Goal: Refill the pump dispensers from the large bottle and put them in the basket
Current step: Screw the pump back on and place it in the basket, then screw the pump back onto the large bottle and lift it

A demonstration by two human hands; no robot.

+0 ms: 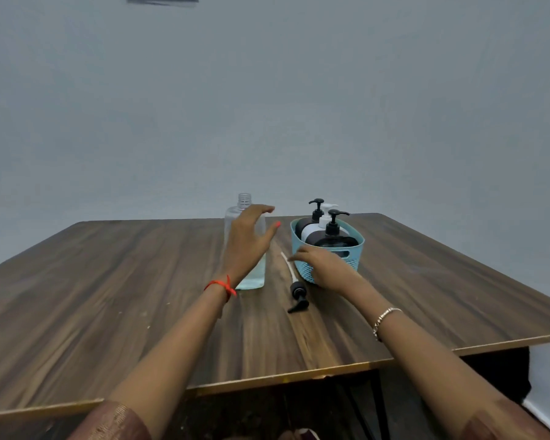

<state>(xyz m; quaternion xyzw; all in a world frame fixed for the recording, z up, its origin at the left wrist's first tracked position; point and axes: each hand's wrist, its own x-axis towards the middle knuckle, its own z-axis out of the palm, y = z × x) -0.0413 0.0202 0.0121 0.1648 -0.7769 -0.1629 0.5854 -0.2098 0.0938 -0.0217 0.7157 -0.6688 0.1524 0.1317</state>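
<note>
**Both hands reach across the wooden table toward bottle and basket**

Two bare forearms stretch forward from the bottom of the view, each coming out of a brownish patterned sleeve (115,422). A red thread band (221,285) is tied around the left wrist, and a thin silver bracelet (385,319) circles the right one.

The left hand (250,239) is raised in front of the large clear plastic bottle (251,277), fingers spread apart and thumb out to the right, showing an orange-red painted nail. Whether the palm touches the bottle cannot be told; the hand is not closed around it. The bottle stands upright on the dark wood-grain table (108,296), its threaded neck uncapped, with pale blue liquid filling only its lower part.

The right hand (323,265) lies low against the near left side of the light blue perforated plastic basket (353,258), fingers loosely extended and pointing left, gripping nothing.

Between the two hands, a black pump head with a long white dip tube (297,293) lies flat on the table, just beside the basket and near the bottle's base, its tube running away from the camera.

Inside the basket stand three pump dispensers: a dark bottle with a black pump (315,214) at the back, a white bottle with a white pump (326,222) in the middle, and a dark bottle with a black pump (334,233) nearest the front.
</note>
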